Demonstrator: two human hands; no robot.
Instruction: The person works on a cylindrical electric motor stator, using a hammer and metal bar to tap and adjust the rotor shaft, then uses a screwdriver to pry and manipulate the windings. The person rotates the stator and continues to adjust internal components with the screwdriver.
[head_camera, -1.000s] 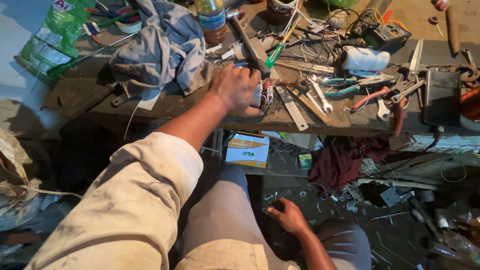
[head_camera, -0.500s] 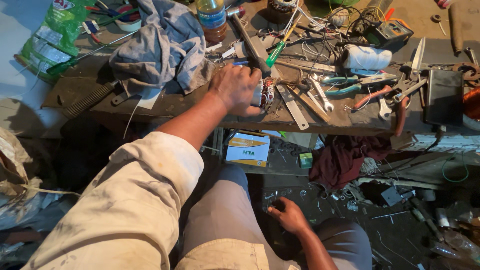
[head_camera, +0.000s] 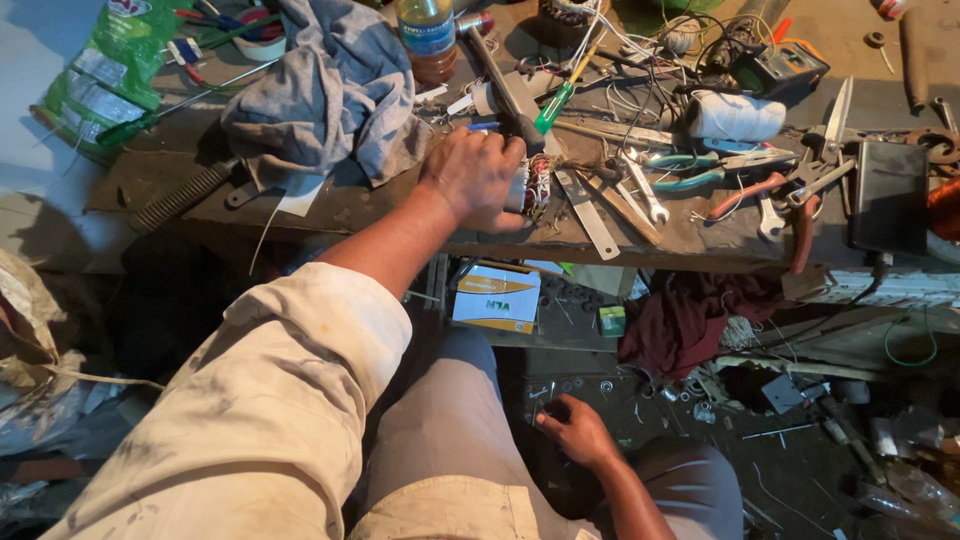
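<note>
While left hand (head_camera: 472, 178) grip wraps wound motor coil (head_camera: 534, 186) on bench, coil pokes out rt of fingers, right hand (head_camera: 577, 430) loose, empty.

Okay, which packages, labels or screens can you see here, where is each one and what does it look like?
Green plastic bag: bench's far left corner, crumpled.
Bottle: bench's back edge, amber, blue label band.
Small box: under the bench, white and orange.
Meter: back right, dark casing, screen unclear.
Dark flat device: bench's right end, rectangular.

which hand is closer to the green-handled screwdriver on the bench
Left. The left hand rests on the bench, on a wound motor part, just below-left of the green-handled screwdriver. The right hand is down near the floor, far below it.
</note>
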